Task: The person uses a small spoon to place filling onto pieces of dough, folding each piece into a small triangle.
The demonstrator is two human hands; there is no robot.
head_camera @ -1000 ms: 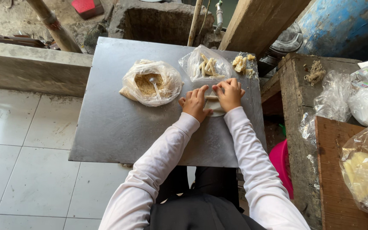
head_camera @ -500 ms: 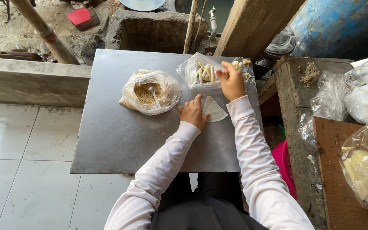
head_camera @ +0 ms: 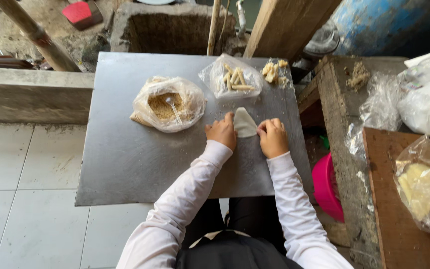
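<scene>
A pale thin wrapper sheet (head_camera: 245, 122) lies on the grey metal table (head_camera: 135, 159), folded up to a rounded tip. My left hand (head_camera: 222, 131) presses its left edge, fingers curled on it. My right hand (head_camera: 272, 137) presses the right edge in the same way. Behind the sheet sits a clear bag of pale finger-shaped rolls (head_camera: 232, 77). To the left stands an open bag of brown crumbly filling (head_camera: 167, 103) with a spoon in it.
A small pile of rolled pieces (head_camera: 273, 71) lies at the table's far right corner. A rough wooden bench (head_camera: 354, 129) with plastic bags (head_camera: 426, 182) stands on the right, a pink tub (head_camera: 327, 187) below it. White floor tiles lie to the left.
My right hand came back from the bag of rolls to the sheet. Both hands now hold the sheet's edges, and the sheet is folded into a narrower shape.
</scene>
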